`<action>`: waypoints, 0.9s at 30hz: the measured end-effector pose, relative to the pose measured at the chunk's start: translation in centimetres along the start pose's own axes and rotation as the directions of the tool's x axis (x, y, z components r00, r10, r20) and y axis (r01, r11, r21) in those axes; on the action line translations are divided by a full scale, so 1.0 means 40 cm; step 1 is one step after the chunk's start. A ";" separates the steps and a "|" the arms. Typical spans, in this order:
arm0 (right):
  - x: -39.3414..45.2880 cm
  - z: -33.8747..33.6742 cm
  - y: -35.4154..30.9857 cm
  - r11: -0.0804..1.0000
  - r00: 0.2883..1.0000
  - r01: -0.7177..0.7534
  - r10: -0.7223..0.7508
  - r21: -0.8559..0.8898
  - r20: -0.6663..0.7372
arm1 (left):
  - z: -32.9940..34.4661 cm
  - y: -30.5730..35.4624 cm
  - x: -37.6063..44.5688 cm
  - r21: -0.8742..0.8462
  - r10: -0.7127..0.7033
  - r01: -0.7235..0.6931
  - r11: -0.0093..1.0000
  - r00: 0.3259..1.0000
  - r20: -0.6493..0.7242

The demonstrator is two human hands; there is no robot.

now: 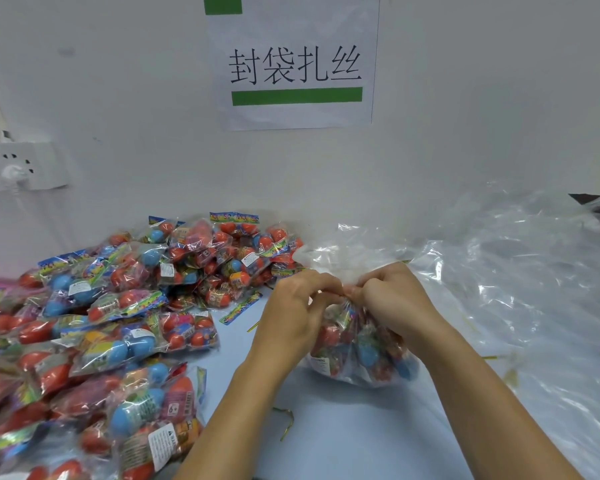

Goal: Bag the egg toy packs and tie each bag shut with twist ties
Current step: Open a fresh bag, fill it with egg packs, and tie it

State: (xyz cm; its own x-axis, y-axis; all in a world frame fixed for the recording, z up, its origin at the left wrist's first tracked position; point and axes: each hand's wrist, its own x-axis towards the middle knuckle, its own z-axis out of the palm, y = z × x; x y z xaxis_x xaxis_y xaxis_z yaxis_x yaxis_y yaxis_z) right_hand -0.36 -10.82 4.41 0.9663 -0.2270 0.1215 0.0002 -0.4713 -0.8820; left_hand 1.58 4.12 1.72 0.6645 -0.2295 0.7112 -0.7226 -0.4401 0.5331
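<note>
A loose tie (286, 422) lies on the near desk (343, 438), beyond it the left hand (293, 315) and right hand (394, 303) both pinch the gathered neck of a filled bag (357, 351), egg packs (118, 306) heaped left, a sign (293, 60) on the wall behind.

egg toy packs (94, 327) crowding left, empty bags (520, 289) right, bare table (343, 427) between

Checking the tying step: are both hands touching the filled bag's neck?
Touching. The head view shows left hand and right hand pinching the filled bag at its gathered neck.
</note>
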 end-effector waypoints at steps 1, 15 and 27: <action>0.001 0.000 0.000 1.000 1.000 0.010 -0.010 0.004 -0.002 | 0.002 0.002 0.001 -0.062 -0.072 0.071 0.996 0.997 -0.009; -0.034 0.048 -0.018 0.909 0.903 0.414 -0.417 -0.051 -0.101 | 0.003 0.031 0.011 -0.566 -0.634 0.603 0.562 0.754 0.174; -0.004 0.041 -0.006 0.984 0.969 0.174 -0.165 0.034 -0.181 | -0.008 0.027 0.014 -0.315 -0.466 0.445 0.838 0.885 0.008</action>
State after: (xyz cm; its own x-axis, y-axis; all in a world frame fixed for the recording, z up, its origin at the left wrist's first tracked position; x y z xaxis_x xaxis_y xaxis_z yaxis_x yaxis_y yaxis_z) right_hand -0.09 -9.27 3.85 0.8900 -0.2967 0.3463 0.1772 -0.4746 -0.8621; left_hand 1.11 3.79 2.86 0.9262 -0.0048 0.3771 -0.3706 -0.1975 0.9076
